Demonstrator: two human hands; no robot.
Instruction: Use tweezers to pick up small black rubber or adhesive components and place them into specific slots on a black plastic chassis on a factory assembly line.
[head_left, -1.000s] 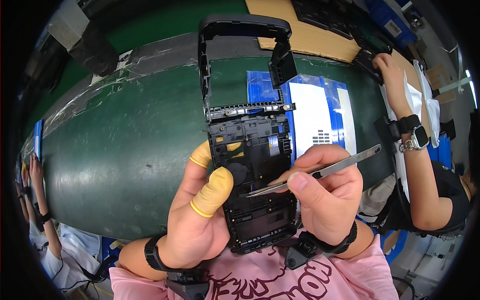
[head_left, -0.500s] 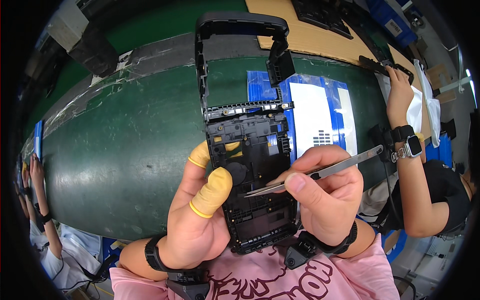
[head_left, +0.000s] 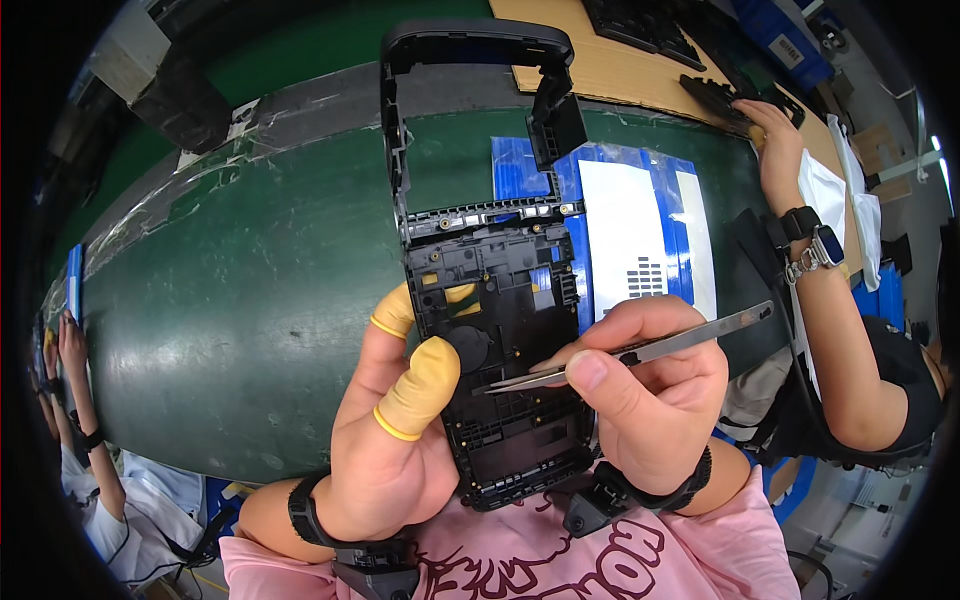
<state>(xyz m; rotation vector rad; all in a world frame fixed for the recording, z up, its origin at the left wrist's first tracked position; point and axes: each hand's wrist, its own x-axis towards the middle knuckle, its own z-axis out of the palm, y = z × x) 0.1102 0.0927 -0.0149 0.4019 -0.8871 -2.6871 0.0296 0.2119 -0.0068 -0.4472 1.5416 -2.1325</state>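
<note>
A black plastic housing (head_left: 520, 310), long and with an open frame at its far end, is held up over the table. My left hand (head_left: 400, 430), with yellow finger cots on thumb and a finger, grips its left edge; the thumb lies near a round black disc (head_left: 462, 349) on the housing. My right hand (head_left: 650, 390) pinches metal tweezers (head_left: 690, 342) between thumb and fingers. The tweezer tips lie over the lower middle of the housing, and a small dark piece seems to be at them, too small to name.
The green table (head_left: 250, 300) spreads to the left. Beyond the housing, a blue board (head_left: 515, 165) carries white paper sheets (head_left: 620, 220). At the right, a co-worker's hand (head_left: 775, 140) holds a black part near cardboard (head_left: 560, 70). Another person's hand (head_left: 72, 345) is at the far left.
The housing has shifted slightly left with my left hand. The tweezer tips have moved a little left. The co-worker's hand at the right has moved left with the black part.
</note>
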